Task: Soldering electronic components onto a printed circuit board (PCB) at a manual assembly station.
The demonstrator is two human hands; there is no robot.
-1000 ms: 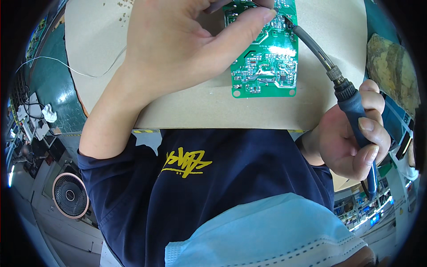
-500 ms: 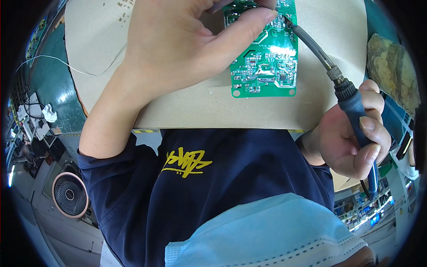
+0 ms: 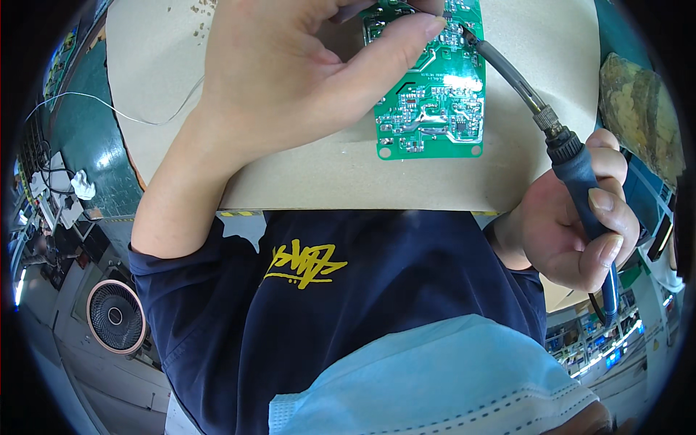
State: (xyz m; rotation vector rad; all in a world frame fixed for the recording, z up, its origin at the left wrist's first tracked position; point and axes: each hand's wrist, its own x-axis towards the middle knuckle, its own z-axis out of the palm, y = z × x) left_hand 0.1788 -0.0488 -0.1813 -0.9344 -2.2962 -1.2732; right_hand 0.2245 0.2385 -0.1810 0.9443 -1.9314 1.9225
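Observation:
A green circuit board [image 3: 428, 141] with small soldered parts lies at the top middle, solder side up. My right hand [image 3: 576, 225] is wrapped round the blue handle of a soldering iron [image 3: 569, 156]. The iron's dark tip touches or hovers just over the upper right of the board. Above the board's upper left, my left hand [image 3: 312, 80] pinches thumb to finger close to the tip. A thin silvery solder wire [image 3: 145, 119] runs in from the left and passes behind this hand. Its end near the pinch is mostly hidden, and the upper fingers are cut off by the frame.
Beige board sheeting [image 3: 326, 181] covers the green bench [image 3: 109, 174]. Small brown crumbs [image 3: 199, 29] lie at the upper left. A brownish, worn-looking flat piece [image 3: 638, 116] sits at the far right. A round fan [image 3: 116, 317] stands lower left, beside a crumpled white tissue [image 3: 83, 185].
My left hand has shifted very slightly left, its thumb drawing back a little from the iron's tip. The iron and board stay practically where they were.

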